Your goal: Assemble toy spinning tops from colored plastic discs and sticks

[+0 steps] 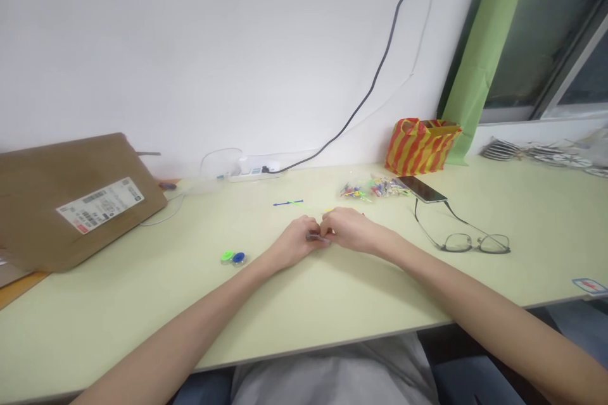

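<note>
My left hand (297, 242) and my right hand (350, 229) meet over the middle of the pale green table (294, 304). Fingers of both are closed round a small greyish piece (317, 238), too small to name. Left of my left hand lie two small round pieces, one with a green top (227, 256) and one with a blue top (239, 258). Beyond my hands is a thin blue stick (281, 204) crossed by a green one (295, 203). Something yellow shows just behind my right hand, mostly hidden.
Clear bags of colourful small parts (387, 187) lie behind, near a phone (422, 190) and glasses (475, 243). A striped bag (420, 145) and power strip (254, 172) stand by the wall. A brown parcel (76, 196) is at left, stacked discs (501, 149) at right.
</note>
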{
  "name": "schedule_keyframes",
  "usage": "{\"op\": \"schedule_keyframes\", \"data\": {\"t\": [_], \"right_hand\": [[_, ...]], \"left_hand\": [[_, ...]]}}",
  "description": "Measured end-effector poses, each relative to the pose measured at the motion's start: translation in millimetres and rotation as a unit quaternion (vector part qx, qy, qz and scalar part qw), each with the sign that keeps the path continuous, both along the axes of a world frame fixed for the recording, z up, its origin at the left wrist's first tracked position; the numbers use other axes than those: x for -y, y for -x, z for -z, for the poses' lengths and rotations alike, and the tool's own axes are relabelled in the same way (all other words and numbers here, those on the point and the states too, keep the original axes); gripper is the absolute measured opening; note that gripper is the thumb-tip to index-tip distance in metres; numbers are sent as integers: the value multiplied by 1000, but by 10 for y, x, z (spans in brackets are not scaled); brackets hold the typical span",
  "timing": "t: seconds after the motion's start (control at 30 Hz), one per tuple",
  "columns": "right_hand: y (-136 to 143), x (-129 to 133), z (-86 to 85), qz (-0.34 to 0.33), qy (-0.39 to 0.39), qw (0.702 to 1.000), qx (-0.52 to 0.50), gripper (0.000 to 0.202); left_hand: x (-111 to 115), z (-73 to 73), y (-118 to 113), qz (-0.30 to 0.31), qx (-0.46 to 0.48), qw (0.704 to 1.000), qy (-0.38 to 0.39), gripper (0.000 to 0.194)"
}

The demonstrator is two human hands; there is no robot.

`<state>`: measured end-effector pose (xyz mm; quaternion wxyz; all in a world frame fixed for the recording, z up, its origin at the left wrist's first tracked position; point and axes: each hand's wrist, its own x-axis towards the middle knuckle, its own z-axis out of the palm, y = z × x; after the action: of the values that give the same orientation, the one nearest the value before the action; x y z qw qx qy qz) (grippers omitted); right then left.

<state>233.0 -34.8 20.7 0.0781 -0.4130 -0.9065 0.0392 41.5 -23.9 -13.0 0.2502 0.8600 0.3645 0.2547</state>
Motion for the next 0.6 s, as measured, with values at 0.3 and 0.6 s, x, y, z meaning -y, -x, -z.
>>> {"op": "schedule_keyframes", "data": {"t": [0.3,0.6], "right_hand": [[-142,-51,-36,-33,143,986,-85,16],[-219,-220,11,-31,264,958,-111,25]], "left_hand": [[9,8,-4,2,1,1000,-9,12],[-32,-4,3,5,10,1000,-7,13]]}}
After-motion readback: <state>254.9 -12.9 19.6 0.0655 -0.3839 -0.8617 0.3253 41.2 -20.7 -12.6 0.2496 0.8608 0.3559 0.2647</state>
